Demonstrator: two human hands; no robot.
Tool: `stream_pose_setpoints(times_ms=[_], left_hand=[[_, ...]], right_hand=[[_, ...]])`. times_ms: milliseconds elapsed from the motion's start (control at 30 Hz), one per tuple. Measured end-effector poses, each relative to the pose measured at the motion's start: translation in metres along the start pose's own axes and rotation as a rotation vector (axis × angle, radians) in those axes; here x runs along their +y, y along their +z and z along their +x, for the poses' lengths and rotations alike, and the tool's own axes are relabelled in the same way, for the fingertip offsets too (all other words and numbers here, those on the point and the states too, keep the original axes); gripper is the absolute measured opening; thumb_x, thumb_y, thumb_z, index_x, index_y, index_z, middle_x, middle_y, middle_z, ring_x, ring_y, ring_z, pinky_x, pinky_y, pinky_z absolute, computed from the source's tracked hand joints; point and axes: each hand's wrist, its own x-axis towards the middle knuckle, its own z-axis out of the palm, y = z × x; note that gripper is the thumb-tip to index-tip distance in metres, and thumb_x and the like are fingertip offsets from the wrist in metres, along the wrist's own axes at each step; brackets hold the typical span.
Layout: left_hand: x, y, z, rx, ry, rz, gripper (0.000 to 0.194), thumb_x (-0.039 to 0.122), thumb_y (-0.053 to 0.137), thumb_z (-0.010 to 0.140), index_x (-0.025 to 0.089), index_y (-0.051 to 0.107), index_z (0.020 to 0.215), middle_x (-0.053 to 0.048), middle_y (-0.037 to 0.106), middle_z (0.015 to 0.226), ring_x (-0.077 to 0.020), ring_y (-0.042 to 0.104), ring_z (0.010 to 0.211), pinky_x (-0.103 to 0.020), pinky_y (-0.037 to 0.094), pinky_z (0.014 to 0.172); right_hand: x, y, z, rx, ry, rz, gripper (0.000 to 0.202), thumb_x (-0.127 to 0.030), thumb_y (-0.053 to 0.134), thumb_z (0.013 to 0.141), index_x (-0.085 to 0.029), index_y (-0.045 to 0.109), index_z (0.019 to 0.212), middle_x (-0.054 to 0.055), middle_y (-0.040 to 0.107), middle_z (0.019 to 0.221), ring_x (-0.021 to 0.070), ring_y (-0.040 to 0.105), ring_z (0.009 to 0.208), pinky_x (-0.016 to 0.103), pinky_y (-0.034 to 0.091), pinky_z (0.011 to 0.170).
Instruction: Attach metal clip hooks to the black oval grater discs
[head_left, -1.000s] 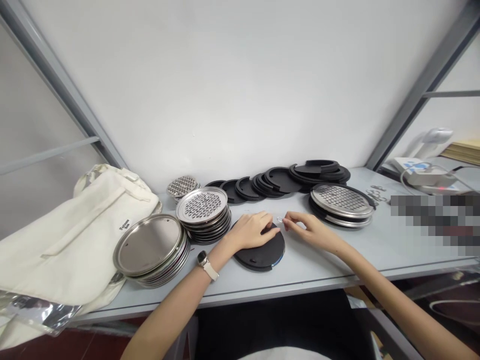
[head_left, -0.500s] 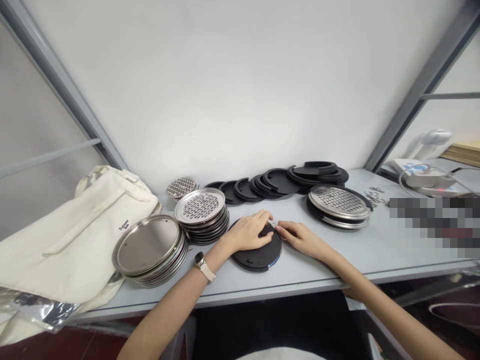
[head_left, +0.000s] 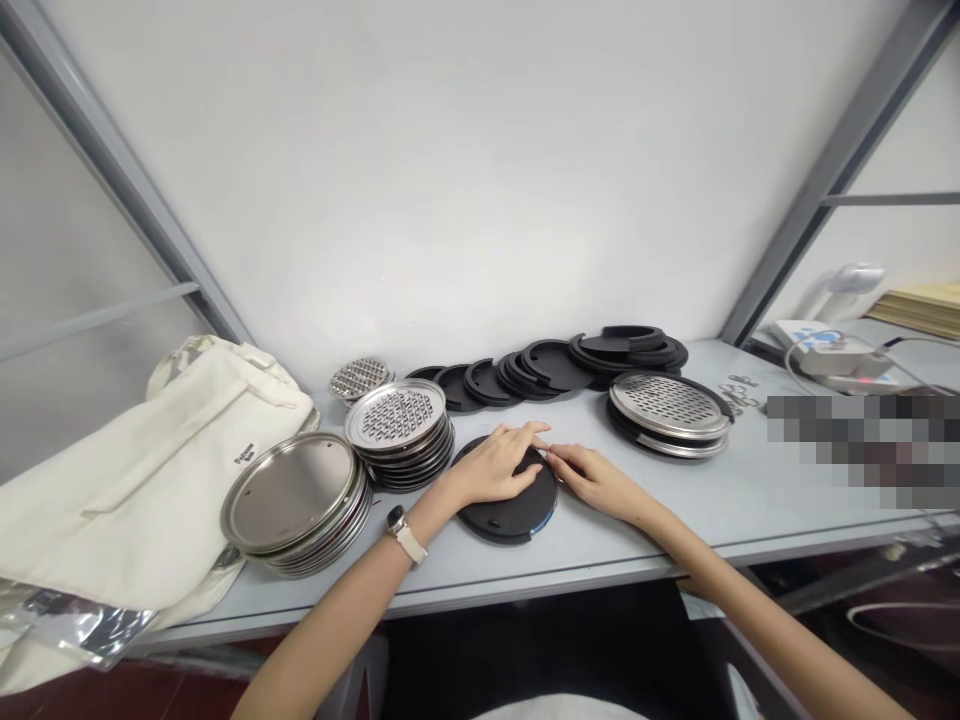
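Note:
A black round disc with a blue strip on its right edge lies near the table's front. My left hand rests across its top, fingers apart, index finger stretched toward the upper right edge. At that edge my right hand pinches a small metal piece, mostly hidden by the fingertips. Left of the disc stand a stack of round metal grater plates and a stack of smooth metal discs. Slotted metal plates with black rings are stacked to the right.
Overlapping black rings line the wall behind. Small grater plates sit at the back left. A cream bag covers the left end. Small metal rings and a white device are on the right.
The view has shifted slightly. The fingertips of both hands have come closer together at the disc's edge, and the small metal piece is now less visible.

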Motion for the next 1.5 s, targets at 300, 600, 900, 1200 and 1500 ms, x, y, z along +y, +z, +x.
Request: stream_pose_setpoints(times_ms=[300, 600, 900, 1200, 1500], left_hand=[[0.003, -0.003, 0.001, -0.034, -0.019, -0.042, 0.04, 0.016, 0.051, 0.089, 0.021, 0.038, 0.127, -0.008, 0.058, 0.12, -0.0216, 0.053, 0.115, -0.037, 0.036, 0.101], [-0.001, -0.001, 0.002, -0.016, -0.057, -0.175, 0.054, 0.015, 0.052, 0.086, 0.022, 0.03, 0.134, -0.007, 0.062, 0.114, -0.0214, 0.056, 0.11, -0.037, 0.041, 0.098], [-0.003, 0.001, 0.003, -0.008, -0.089, -0.279, 0.051, 0.014, 0.054, 0.084, 0.022, 0.03, 0.128, -0.006, 0.063, 0.109, -0.0203, 0.057, 0.108, -0.036, 0.043, 0.095], [-0.003, 0.001, 0.003, -0.036, -0.108, -0.293, 0.044, 0.014, 0.051, 0.086, 0.022, 0.032, 0.124, -0.006, 0.061, 0.111, -0.0219, 0.057, 0.108, -0.038, 0.043, 0.095], [-0.006, 0.003, 0.003, -0.032, -0.087, -0.332, 0.041, 0.014, 0.053, 0.086, 0.021, 0.034, 0.121, -0.008, 0.059, 0.115, -0.0207, 0.057, 0.108, -0.037, 0.044, 0.095]], right_hand=[[0.001, 0.0, -0.001, 0.009, 0.025, -0.055, 0.037, -0.034, 0.032, 0.097, -0.018, 0.053, 0.072, 0.001, 0.058, 0.066, 0.0157, 0.053, 0.064, 0.027, 0.039, 0.066], [0.0, -0.001, -0.001, 0.006, 0.031, -0.021, 0.039, -0.037, 0.031, 0.098, -0.02, 0.048, 0.068, 0.0, 0.056, 0.064, 0.015, 0.049, 0.061, 0.027, 0.037, 0.064], [0.0, 0.005, 0.0, 0.042, 0.117, -0.029, 0.04, -0.039, 0.03, 0.096, -0.02, 0.046, 0.064, 0.0, 0.055, 0.062, 0.0148, 0.048, 0.059, 0.027, 0.035, 0.061], [-0.012, 0.008, -0.002, 0.065, 0.173, -0.014, 0.039, -0.04, 0.03, 0.095, -0.02, 0.049, 0.068, 0.0, 0.056, 0.061, 0.0161, 0.05, 0.059, 0.027, 0.036, 0.059], [-0.01, 0.009, -0.002, 0.071, 0.199, -0.034, 0.039, -0.04, 0.03, 0.094, -0.019, 0.048, 0.066, 0.001, 0.056, 0.062, 0.0168, 0.052, 0.06, 0.028, 0.036, 0.06]])
